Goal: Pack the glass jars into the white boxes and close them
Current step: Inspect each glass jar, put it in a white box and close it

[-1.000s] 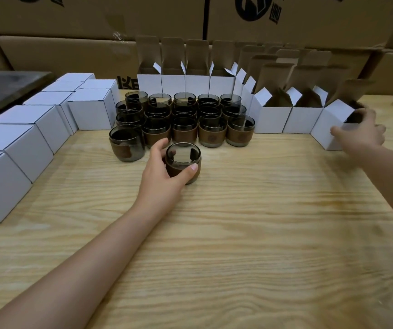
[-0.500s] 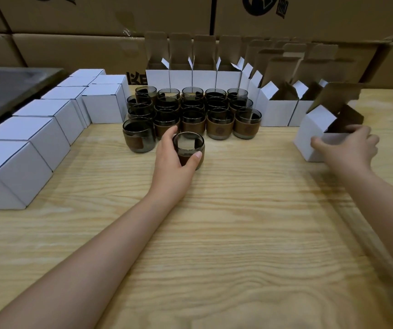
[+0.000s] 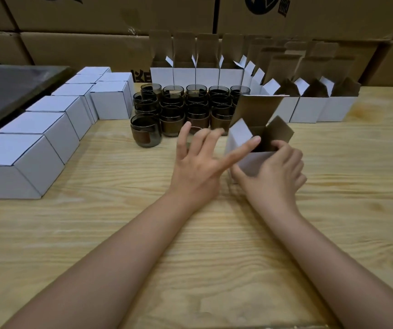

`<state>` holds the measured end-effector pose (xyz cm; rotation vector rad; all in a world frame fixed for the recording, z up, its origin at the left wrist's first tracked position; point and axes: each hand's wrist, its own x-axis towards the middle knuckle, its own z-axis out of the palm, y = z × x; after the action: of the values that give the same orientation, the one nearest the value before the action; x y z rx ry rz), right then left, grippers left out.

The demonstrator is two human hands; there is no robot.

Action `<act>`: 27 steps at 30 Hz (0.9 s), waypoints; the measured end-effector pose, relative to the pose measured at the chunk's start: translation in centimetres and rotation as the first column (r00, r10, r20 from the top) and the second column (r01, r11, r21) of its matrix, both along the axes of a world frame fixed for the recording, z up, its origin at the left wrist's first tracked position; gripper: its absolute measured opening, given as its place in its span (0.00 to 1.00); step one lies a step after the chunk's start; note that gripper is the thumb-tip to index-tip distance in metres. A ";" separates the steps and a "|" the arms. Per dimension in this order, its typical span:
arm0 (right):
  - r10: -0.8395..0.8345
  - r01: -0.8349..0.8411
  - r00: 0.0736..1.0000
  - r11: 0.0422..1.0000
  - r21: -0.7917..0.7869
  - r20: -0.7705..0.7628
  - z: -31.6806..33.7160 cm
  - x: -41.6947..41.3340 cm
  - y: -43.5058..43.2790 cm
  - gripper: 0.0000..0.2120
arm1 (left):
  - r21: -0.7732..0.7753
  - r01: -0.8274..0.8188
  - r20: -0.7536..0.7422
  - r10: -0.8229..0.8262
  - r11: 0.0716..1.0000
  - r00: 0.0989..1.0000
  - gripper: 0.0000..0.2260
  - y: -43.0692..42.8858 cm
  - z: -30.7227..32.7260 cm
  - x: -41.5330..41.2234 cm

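Nearest on the table [image 3: 190, 245], the left hand [image 3: 197, 165] is spread with straight fingers and holds nothing. Its forefinger tip touches the left flap of a box [image 3: 252, 162]. Just beside it, the right hand [image 3: 276, 172] grips that box's near wall, thumb outside and fingers curled over the rim. The box's lid stands upright and its side flaps are splayed. Whether a jar is inside cannot be told. Just beyond the left hand the jars [image 3: 186, 108] stand packed in rows. Closed boxes [image 3: 36, 150] line the left side, open boxes [image 3: 309, 110] run along the back and right, and cartons [image 3: 95, 43] are stacked behind.
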<state>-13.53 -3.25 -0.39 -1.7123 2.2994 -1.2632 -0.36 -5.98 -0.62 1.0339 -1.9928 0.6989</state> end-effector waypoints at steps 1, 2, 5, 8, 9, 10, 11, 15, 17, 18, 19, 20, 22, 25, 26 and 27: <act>0.022 -0.022 0.999 1.000 0.001 -0.027 -0.2 0.4 0.2 0.42 | -0.030 -0.034 0.044 0.035 0.999 0.998 0.35 0.0 -0.2 0.0; 0.044 -0.043 0.997 0.999 0.003 -0.057 -0.3 0.7 0.4 0.43 | -0.055 -0.057 0.079 0.061 0.997 0.995 0.34 0.0 -0.3 0.0; 0.094 -0.097 0.986 0.995 -0.019 -0.134 -0.3 0.7 0.8 0.42 | -0.057 -0.076 0.087 0.081 0.995 0.993 0.29 -0.2 -0.5 0.3; 0.182 -0.188 0.981 0.978 -0.095 -0.069 0.1 -0.6 0.6 0.34 | -0.022 -0.050 0.016 0.051 0.998 0.999 0.20 -0.2 -0.3 0.2; 0.216 -0.215 0.976 0.968 -0.127 -0.010 0.3 -1.1 0.5 0.29 | -0.017 -0.042 0.004 0.042 0.999 0.999 0.18 -0.2 -0.3 0.2; 0.239 -0.230 0.970 0.960 -0.160 0.041 0.4 -1.7 0.3 0.23 | -0.010 -0.029 -0.004 0.029 1.000 1.000 0.17 -0.2 -0.2 0.1; 0.248 -0.230 0.966 0.953 -0.197 0.074 0.4 -2.0 0.0 0.17 | 0.004 -0.010 -0.012 0.010 1.000 1.000 0.17 -0.2 -0.2 0.1; 0.266 -0.184 0.931 0.934 -0.306 0.251 0.8 -3.3 -0.8 0.07 | 0.061 0.067 -0.048 -0.064 0.996 0.997 0.14 -0.1 -0.1 0.1; 0.312 -0.223 0.905 0.926 -0.304 0.289 1.1 -4.3 -1.2 0.09 | 0.083 0.123 -0.098 -0.114 0.989 0.989 0.12 -0.1 -0.1 0.0; 0.354 -0.261 0.879 0.918 -0.297 0.320 1.2 -4.8 -1.5 0.09 | 0.101 0.152 -0.129 -0.138 0.983 0.982 0.12 0.0 -0.1 0.0; 0.410 -0.311 0.826 0.904 -0.293 0.387 1.4 -5.2 -1.7 0.10 | 0.118 0.175 -0.158 -0.156 0.977 0.975 0.12 0.0 0.0 0.0; 0.473 -0.371 0.739 0.880 -0.296 0.479 1.6 -5.5 -1.8 0.11 | 0.132 0.194 -0.185 -0.168 0.972 0.968 0.11 0.1 0.0 0.0; 0.537 -0.453 0.551 0.835 -0.312 0.639 1.9 -6.1 -2.0 0.20 | 0.162 0.224 -0.229 -0.184 0.961 0.956 0.10 0.1 0.1 0.0; 0.556 -0.528 0.461 0.798 -0.289 0.692 2.3 -6.8 -2.2 0.32 | 0.196 0.254 -0.282 -0.194 0.947 0.940 0.09 0.2 0.2 0.0; 0.562 -0.548 0.459 0.789 -0.278 0.688 2.4 -6.8 -2.2 0.33 | 0.204 0.264 -0.298 -0.197 0.943 0.934 0.09 0.2 0.2 0.1; 0.571 -0.566 0.456 0.778 -0.273 0.682 2.5 -6.7 -2.2 0.32 | 0.210 0.272 -0.314 -0.199 0.939 0.928 0.08 0.1 0.2 0.1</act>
<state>-20.19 -5.40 2.12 -1.3695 1.1001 -1.4079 -0.27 -5.83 -0.37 0.9531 -1.9334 0.1541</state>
